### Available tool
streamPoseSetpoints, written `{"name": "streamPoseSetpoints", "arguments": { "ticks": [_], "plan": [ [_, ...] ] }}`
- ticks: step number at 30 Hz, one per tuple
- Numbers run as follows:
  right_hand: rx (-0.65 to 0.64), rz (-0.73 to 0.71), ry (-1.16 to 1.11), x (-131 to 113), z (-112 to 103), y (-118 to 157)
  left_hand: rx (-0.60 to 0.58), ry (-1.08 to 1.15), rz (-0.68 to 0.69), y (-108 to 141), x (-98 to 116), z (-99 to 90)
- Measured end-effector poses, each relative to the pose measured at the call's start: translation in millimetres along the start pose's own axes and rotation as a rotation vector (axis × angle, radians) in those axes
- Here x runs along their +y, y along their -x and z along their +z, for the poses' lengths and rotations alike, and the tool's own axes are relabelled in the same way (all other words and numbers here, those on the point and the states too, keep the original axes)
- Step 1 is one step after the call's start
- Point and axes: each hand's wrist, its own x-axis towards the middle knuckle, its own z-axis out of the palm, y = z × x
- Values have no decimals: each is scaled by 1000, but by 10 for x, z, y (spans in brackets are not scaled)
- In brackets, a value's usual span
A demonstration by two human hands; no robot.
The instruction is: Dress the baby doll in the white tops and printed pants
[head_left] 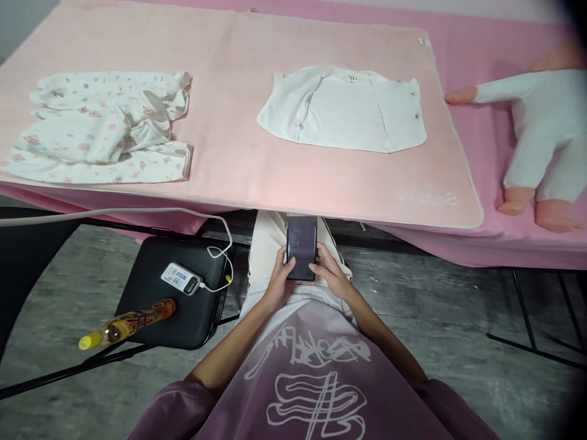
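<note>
A dark phone (301, 247) is held upright over my lap, below the table's front edge. My left hand (280, 278) wraps its left side, with the thumb on the screen. Around the right side closes my right hand (331, 271), its thumb also at the screen. On the pink mat (224, 122) above lies a small white garment (343, 113), spread flat. A patterned white baby garment (103, 128) lies rumpled at the mat's left. Neither hand touches the clothes.
A doll in white (545, 122) lies at the table's right end. To my left, a black stool (192, 324) holds a white device (181, 278) with a cable (151, 211) plugged in and a bottle with a yellow cap (132, 324). Black metal legs (523, 308) stand at the right.
</note>
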Motion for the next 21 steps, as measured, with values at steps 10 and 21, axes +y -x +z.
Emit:
{"name": "streamPoseSetpoints", "arguments": {
  "ticks": [10,21],
  "plan": [
    [18,-11,-32,-23,2,-17,-32,36,-12,-15,-25,-75],
    [97,-85,6,16,-23,-62,-9,44,7,-40,-52,-54]
  ]
}}
